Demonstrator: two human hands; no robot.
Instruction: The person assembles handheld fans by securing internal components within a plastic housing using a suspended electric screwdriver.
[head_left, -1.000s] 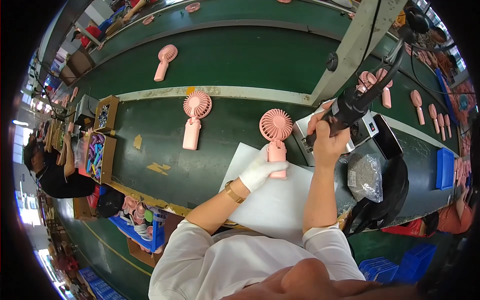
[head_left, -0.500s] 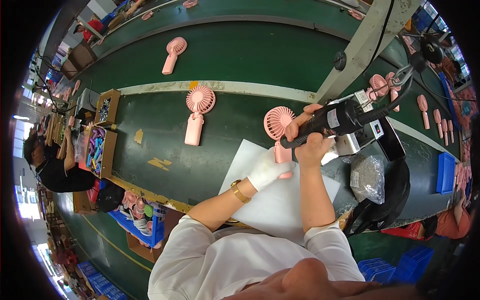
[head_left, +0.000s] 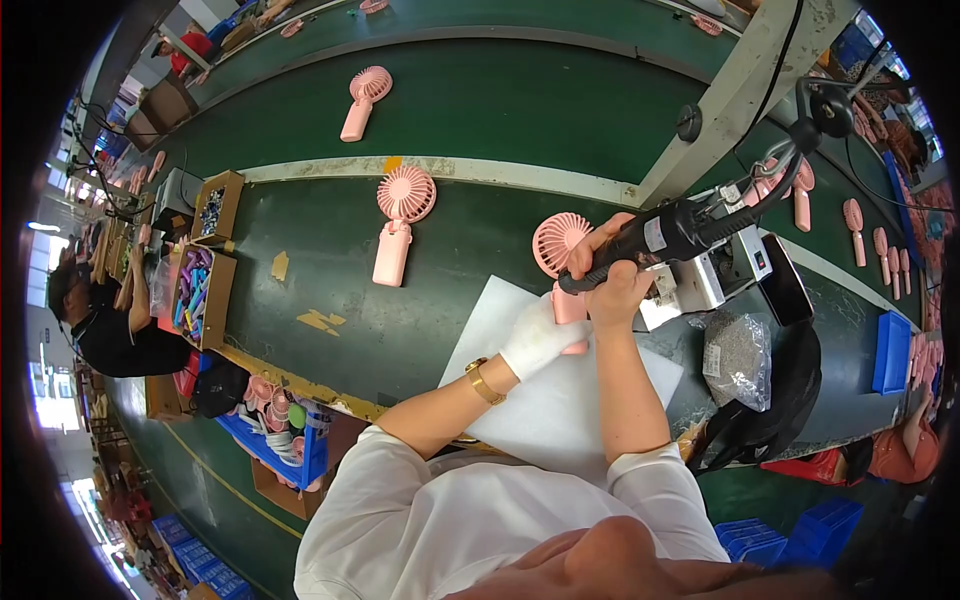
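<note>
In a white glove, my left hand (head_left: 542,338) is closed around the handle of a pink handheld fan (head_left: 562,240). The fan's round grille points away from me, and its lower end rests over a white foam sheet (head_left: 490,318). Bare, my right hand (head_left: 618,292) grips a black electric screwdriver (head_left: 668,236) lying almost level across the fan. The screwdriver's tip is close to the fan's neck; whether it touches is hidden by my fingers. Another pink fan (head_left: 392,252) lies on the bench to the left.
Beyond a pale rail, a green conveyor belt (head_left: 480,100) carries pink fans. Right of the foam stand a white device (head_left: 700,288), a bag of small grey parts (head_left: 737,360) and a blue tray (head_left: 892,348). Cardboard boxes (head_left: 218,305) and a co-worker (head_left: 125,325) are at left.
The fans on the belt have shifted to the right. My hands keep their grips on the fan and the screwdriver, nearly in place.
</note>
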